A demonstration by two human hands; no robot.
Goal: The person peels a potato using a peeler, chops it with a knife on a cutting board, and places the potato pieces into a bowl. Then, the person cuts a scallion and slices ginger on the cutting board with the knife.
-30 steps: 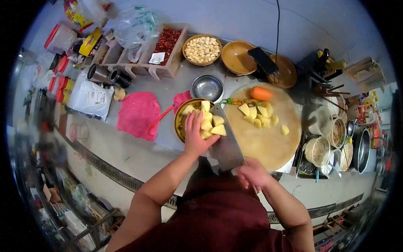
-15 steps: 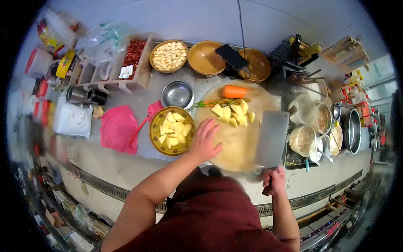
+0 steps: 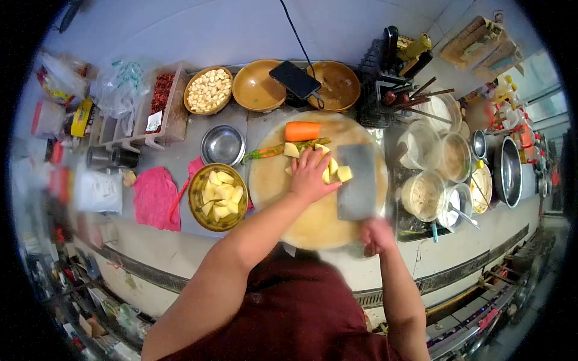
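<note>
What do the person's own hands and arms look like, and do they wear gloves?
The left hand and the right hand, somewhat blurred, wear no gloves; no watch or bracelet shows. Both forearms are uncovered. The top is dark maroon.

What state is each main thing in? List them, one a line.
Knife: held, broad side up
Potato pieces: cut into chunks
Left hand: spread over potato pieces
Right hand: closed, holding the knife
Carrot: lying on its side
Potato bowl: upright, holding cut pieces
Metal bowl: upright, uncovered
Phone: lying down, dark
Pink cloth: spread out
</note>
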